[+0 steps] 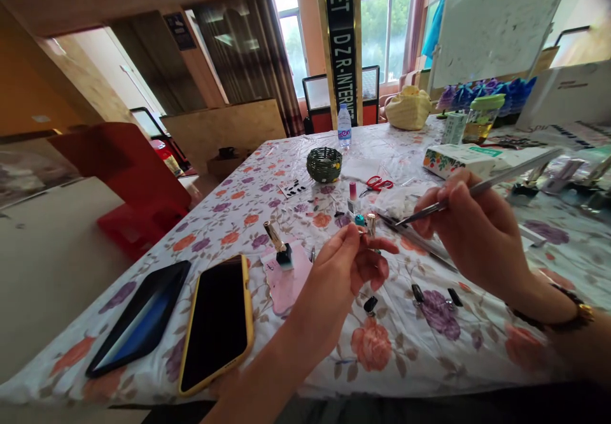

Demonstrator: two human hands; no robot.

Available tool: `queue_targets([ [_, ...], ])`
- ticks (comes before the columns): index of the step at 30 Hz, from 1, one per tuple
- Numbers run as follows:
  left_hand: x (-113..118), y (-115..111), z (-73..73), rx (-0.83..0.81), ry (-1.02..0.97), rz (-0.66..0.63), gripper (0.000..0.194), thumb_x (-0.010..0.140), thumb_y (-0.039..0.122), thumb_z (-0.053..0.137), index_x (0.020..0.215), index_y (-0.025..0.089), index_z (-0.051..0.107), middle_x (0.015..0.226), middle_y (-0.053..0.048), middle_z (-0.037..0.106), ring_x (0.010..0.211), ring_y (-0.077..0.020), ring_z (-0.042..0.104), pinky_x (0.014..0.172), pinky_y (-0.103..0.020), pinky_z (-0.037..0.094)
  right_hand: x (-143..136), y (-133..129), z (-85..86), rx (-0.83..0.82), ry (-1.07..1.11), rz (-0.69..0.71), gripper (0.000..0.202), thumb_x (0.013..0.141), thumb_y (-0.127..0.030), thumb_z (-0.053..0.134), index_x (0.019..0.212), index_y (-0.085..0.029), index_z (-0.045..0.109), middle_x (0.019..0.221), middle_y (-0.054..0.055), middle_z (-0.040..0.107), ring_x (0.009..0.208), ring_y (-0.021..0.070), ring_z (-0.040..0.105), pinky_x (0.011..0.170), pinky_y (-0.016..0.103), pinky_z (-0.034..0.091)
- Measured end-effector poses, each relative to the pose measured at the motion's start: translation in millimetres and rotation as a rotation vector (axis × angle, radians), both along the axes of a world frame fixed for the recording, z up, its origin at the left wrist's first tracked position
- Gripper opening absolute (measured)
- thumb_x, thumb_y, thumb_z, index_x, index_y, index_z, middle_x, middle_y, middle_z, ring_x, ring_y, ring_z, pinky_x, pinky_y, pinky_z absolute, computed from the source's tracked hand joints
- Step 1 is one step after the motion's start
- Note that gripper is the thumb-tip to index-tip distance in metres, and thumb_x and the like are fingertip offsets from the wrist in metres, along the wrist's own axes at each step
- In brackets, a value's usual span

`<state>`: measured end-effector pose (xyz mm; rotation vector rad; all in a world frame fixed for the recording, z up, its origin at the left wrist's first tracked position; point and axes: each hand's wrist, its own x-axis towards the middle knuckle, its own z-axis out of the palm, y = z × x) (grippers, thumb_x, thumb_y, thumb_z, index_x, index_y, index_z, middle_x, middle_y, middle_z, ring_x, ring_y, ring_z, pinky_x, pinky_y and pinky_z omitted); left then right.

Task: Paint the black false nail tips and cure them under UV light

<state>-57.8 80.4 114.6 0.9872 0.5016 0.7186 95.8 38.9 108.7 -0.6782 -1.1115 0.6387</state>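
Observation:
My left hand (346, 265) is raised over the middle of the table, thumb and index finger pinched on something too small to make out, the other fingers loosely bent. To its right, my right hand (482, 239) holds a thin silver pen-like tool (491, 183), its dark tip pointing left toward my left hand without touching it. A nail polish bottle (283, 253) with a gold cap stands on a pink card (289, 277) left of my left hand. Small black nail tips on stands (370, 304), (417, 293) lie on the cloth below and between my hands.
Two phones (143, 319), (217, 322) lie at the left front of the flowered tablecloth (229, 220). Beyond my hands are a dark woven basket (324, 164), red scissors (379, 184), a water bottle (344, 126) and a floral box (458, 160). More bottles stand at right.

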Motion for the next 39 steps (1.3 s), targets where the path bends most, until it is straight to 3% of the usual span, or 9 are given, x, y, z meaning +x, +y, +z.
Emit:
queue_targets([
  [6, 2.2, -2.2, -0.7, 0.002, -0.068, -0.071, 0.025, 0.091, 0.023, 0.034, 0.077, 0.013, 0.052, 0.092, -0.012, 0.068, 0.071, -0.0147, 0.062, 0.065, -0.026, 0.043, -0.8, -5.5, -7.7, -0.083, -0.066, 0.065, 0.005, 0.082, -0.023, 0.056, 0.080, -0.023, 0.051, 0.079, -0.003, 0.063, 0.066, 0.0101, 0.060, 0.063, 0.025, 0.048],
  [13, 0.9, 0.0, -2.0, 0.039, -0.093, -0.099, 0.021, 0.091, 0.019, 0.034, 0.084, 0.013, 0.052, 0.093, -0.012, 0.068, 0.079, -0.0172, 0.064, 0.071, -0.028, 0.046, -2.1, -2.5, -10.7, -0.139, 0.026, 0.049, 0.010, 0.082, -0.026, 0.056, 0.077, -0.022, 0.048, 0.072, -0.003, 0.063, 0.061, 0.0098, 0.061, 0.059, 0.023, 0.049],
  [28, 4.1, -0.3, -6.7, 0.034, -0.024, -0.043, 0.026, 0.089, 0.023, 0.039, 0.083, 0.010, 0.060, 0.091, -0.012, 0.067, 0.079, -0.0195, 0.064, 0.080, -0.035, 0.047, -2.6, -0.5, -14.7, -0.153, 0.016, 0.133, 0.007, 0.086, -0.023, 0.050, 0.079, -0.022, 0.048, 0.071, -0.005, 0.064, 0.065, 0.0068, 0.062, 0.062, 0.019, 0.051],
  [39, 3.6, -1.7, -6.7, 0.040, -0.009, -0.033, 0.024, 0.089, 0.022, 0.039, 0.083, 0.010, 0.059, 0.089, -0.011, 0.067, 0.078, -0.0183, 0.064, 0.080, -0.034, 0.047, -2.5, -1.2, -17.5, -0.163, 0.003, 0.129, 0.007, 0.086, -0.026, 0.050, 0.080, -0.023, 0.048, 0.071, -0.005, 0.064, 0.065, 0.0082, 0.062, 0.064, 0.023, 0.052],
])
